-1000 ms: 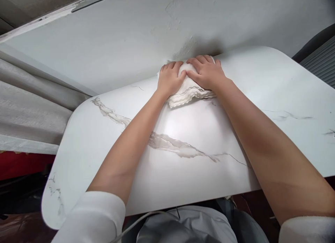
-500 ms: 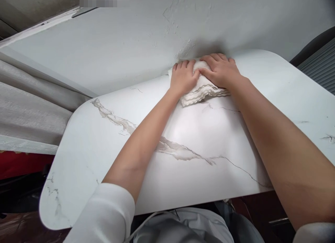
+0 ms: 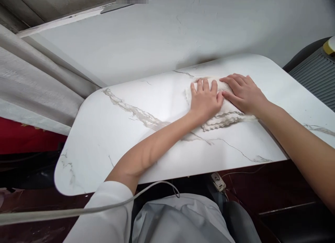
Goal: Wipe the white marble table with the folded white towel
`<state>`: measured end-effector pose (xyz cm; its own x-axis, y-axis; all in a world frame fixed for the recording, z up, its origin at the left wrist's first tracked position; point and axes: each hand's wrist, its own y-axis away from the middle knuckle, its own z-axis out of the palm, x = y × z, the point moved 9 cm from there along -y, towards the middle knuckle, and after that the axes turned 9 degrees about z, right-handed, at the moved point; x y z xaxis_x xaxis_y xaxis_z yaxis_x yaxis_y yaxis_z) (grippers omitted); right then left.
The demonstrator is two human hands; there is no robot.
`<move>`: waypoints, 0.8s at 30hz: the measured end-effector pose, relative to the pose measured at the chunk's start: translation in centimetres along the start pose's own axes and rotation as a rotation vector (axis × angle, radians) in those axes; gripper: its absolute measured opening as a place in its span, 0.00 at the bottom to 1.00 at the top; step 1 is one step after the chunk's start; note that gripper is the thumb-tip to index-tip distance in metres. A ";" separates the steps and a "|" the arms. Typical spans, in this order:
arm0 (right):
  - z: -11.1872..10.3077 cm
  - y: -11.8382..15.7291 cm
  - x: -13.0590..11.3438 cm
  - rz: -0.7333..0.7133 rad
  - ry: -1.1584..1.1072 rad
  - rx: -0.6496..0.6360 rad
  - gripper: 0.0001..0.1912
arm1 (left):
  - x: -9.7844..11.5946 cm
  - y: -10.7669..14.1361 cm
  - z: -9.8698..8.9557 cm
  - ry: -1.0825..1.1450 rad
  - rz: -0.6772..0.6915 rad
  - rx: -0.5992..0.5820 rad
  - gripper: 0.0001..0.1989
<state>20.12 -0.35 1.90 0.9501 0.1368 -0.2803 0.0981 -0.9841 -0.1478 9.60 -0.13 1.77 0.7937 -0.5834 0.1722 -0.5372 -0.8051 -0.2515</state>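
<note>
The left hand [image 3: 205,102] and right hand [image 3: 246,94] lie fingers spread, palms down, on the folded white cloth [image 3: 223,120] — probably so it stays bunched and flat — toward the back of the marbled table [image 3: 162,96].

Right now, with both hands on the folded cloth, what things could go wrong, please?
The pale cable crosses in front of the left sleeve, so it might snag when that arm moves. The folded cloth has loose, layered edges; they could bunch up if the left hand and right hand slide unevenly.
</note>
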 end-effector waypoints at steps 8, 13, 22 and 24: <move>-1.6 8.2 -1.0 -0.032 0.008 0.022 0.28 | 5.3 6.3 -1.1 -0.004 0.099 0.010 0.27; -2.0 11.8 -0.4 0.005 0.033 0.020 0.27 | 8.0 8.5 -1.4 -0.040 0.165 -0.006 0.28; -3.5 15.4 3.7 0.035 0.003 0.089 0.31 | 12.6 8.9 -1.4 -0.060 0.240 0.091 0.28; -3.9 15.5 4.4 0.038 -0.001 0.099 0.31 | 13.4 8.2 -1.2 -0.064 0.243 0.093 0.28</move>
<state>26.96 -15.48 2.05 0.9524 0.0999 -0.2879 0.0325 -0.9726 -0.2301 15.50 -14.74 3.12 0.6626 -0.7481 0.0358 -0.6883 -0.6271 -0.3648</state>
